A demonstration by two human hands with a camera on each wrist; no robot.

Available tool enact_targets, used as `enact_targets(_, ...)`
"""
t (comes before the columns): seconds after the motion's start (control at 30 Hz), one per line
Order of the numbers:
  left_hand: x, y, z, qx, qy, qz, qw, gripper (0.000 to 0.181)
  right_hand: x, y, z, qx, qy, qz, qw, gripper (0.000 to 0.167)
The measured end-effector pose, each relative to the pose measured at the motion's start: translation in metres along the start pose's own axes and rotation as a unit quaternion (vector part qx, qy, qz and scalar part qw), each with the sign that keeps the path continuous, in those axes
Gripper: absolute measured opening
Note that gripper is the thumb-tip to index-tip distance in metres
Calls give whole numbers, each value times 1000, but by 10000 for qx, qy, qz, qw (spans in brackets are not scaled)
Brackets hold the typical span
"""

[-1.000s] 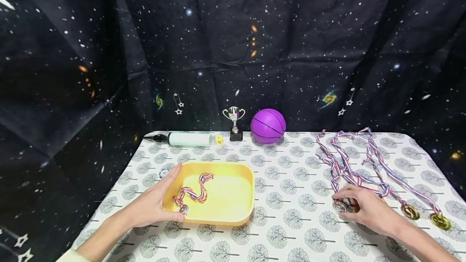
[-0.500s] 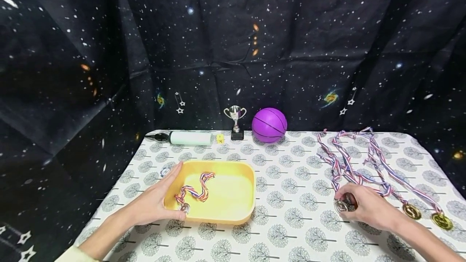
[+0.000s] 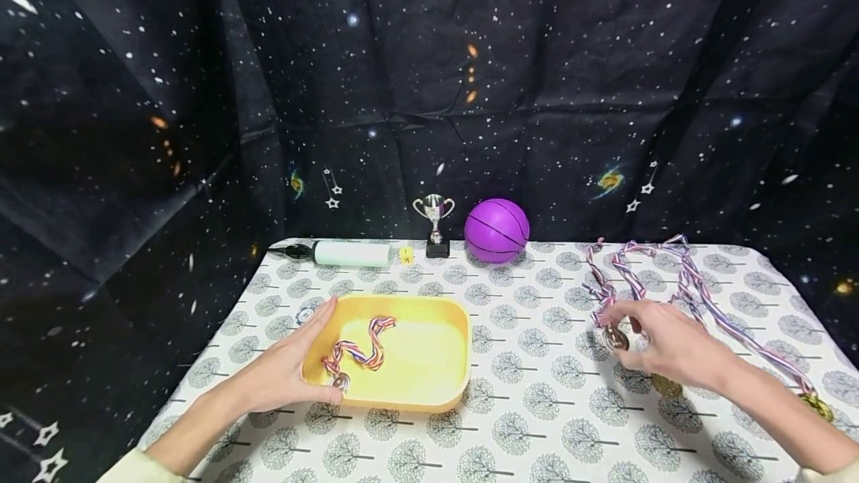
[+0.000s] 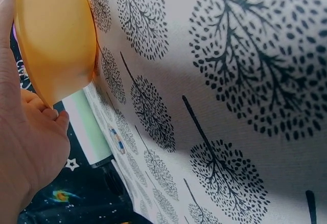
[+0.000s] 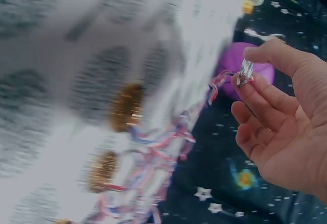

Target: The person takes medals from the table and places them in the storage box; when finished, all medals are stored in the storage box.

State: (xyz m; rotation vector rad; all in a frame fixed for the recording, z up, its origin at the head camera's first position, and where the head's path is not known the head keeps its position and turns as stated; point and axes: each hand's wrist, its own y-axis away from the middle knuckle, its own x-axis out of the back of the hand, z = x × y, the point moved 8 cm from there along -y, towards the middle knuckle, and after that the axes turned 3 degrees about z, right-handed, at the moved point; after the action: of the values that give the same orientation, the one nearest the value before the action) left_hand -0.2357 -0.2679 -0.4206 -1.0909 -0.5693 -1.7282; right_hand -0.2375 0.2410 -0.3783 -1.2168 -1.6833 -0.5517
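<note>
A silver medal [image 3: 615, 338] is pinched between thumb and fingers of my right hand [image 3: 678, 341], lifted off the table; the right wrist view shows the medal [image 5: 246, 73] edge-on, its striped ribbon trailing. Gold medals [image 5: 126, 107] with tangled red, white and blue ribbons lie beside it. My left hand [image 3: 285, 371] grips the left side of a yellow tray [image 3: 429, 399], thumb at the near rim and fingers at the far left corner. In the tray rest another silver medal [image 3: 341, 382] and its ribbon [image 3: 376, 349].
Along the back stand a silver trophy cup [image 3: 435, 226] and a purple ball [image 3: 496, 231], with a pale green pump [image 3: 352, 253] and a small yellow cube [image 3: 406, 255] to their left. A blue-and-white disc [image 3: 305, 314] lies behind the left hand. A dark starry cloth hangs behind.
My right hand has raised the silver medal and moved it back and slightly left, its ribbon drawn along. One gold medal has shifted left, now below the hand. My left hand keeps its grip.
</note>
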Motion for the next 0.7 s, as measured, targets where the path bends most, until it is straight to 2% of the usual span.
enact_targets(0.13, 0, 0, 0, -8, 0, -3, 10000, 138, 20, -14, -20, 120, 75, 65, 9999, 50)
enact_targets(0.43, 1, -1, 0, -41, -9, 15, 10000, 140, 61, -50, -72, 843, 180, 548, 9948, 43)
enact_targets(0.7, 1, -1, 0, -39, -30, 25, 10000, 141, 91, -82, -122, 959, 195, 748, 9924, 41)
